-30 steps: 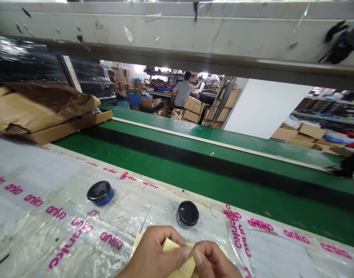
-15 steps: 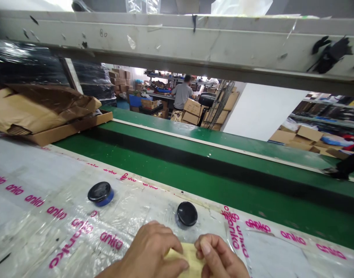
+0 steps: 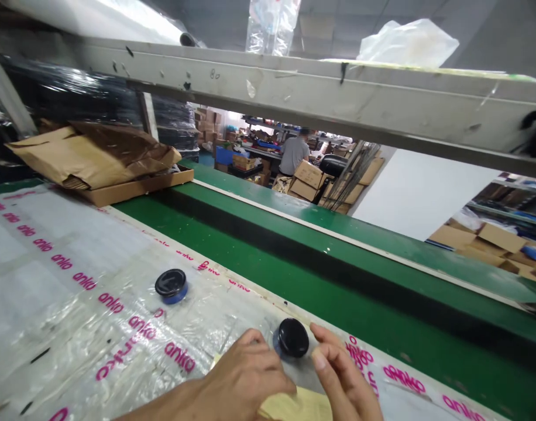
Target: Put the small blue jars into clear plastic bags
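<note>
My left hand [image 3: 246,377] lies over a pale yellow paper-like piece [image 3: 301,404] at the bottom centre, its fingers bent down on it and their tips hidden. To the right, my right hand [image 3: 344,377] has its thumb and forefinger apart, close to the right side of a round black-topped object [image 3: 293,338]. That object sits on the plastic-covered table [image 3: 136,280], just beyond my left fingers. A second round black object with a blue lower part [image 3: 171,285] stands farther left.
Behind the table runs a green conveyor belt [image 3: 259,257]. An open cardboard tray with brown paper [image 3: 131,190] is at the left. A grey beam [image 3: 303,88] crosses above. A person [image 3: 294,153] in a grey shirt is far back among boxes.
My right hand has left the yellow piece and moved up beside the nearer black object, its fingers opening. The view has shifted, so the scene appears farther right.
</note>
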